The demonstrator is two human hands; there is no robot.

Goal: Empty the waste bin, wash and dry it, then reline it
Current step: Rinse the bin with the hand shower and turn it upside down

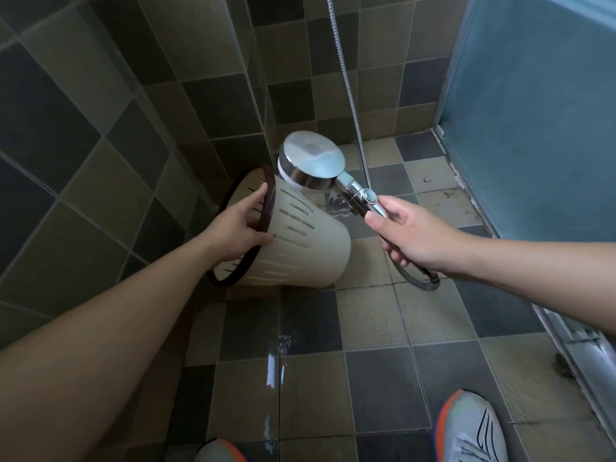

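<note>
I stand in a small tiled corner. The wall [100,111] to my left and ahead is laid with square tiles in dark grey and dull olive, set like a checkerboard with pale grout. The floor [383,328] has the same mix of tiles, and a wet streak [275,371] glistens on it near my feet. A small metal floor drain [338,204] sits close to the far corner. On my right runs a frosted blue-green glass panel [533,111] in a metal track [573,345], grimy along its base. The light is dim and even.
</note>
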